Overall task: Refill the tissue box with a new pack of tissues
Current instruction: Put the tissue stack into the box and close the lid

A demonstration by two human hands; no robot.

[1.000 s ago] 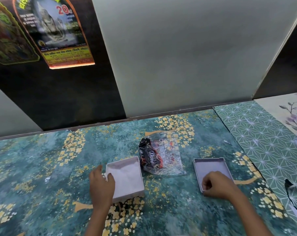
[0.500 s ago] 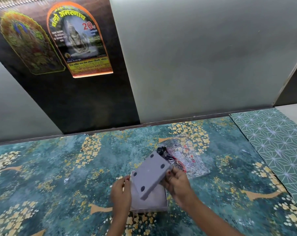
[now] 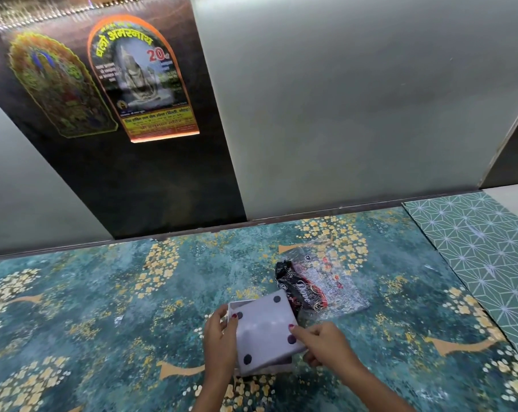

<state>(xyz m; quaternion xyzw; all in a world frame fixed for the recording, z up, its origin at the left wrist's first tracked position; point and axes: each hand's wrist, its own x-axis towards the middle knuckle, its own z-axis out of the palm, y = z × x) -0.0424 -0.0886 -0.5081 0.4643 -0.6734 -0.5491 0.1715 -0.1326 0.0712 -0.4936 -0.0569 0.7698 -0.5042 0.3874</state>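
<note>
Pressing the lid point(image 3: 265, 328) onto the box point(image 3: 278, 365), left hand point(image 3: 220, 337) and right hand point(image 3: 326, 344) pinch its edges to align it.

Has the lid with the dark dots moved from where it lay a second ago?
Yes. The lid has gone left, from the table right of the wrapper onto the box, both hands on it.

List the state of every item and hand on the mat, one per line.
Lid: tilted over the box, held at both sides, not seated.
Box base: on the mat, mostly covered by the lid.
Plastic wrapper: lying flat beyond the box, untouched.
Left hand: gripping the lid's left edge.
Right hand: gripping the lid's right edge.
</note>
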